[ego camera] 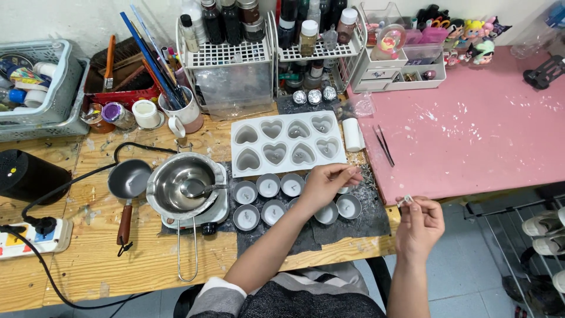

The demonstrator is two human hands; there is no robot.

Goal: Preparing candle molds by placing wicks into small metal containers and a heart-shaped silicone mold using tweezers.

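Right hand [419,227] pinches a small clear piece [404,201]; left hand [325,184] fingertips pinched over wax-filled tins [268,185].

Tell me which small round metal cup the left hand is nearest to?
The left hand hovers over the cup at the right end of the back row, largely hiding it; the other small round metal cups lie uncovered.

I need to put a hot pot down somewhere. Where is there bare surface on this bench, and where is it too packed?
Free: the pink tabletop right of the thin metal tweezers, and the wooden bench in front of the white power strip. Crowded: the round metal tealight cups under the left hand, the white heart-shaped mould, and the white wire racks behind.
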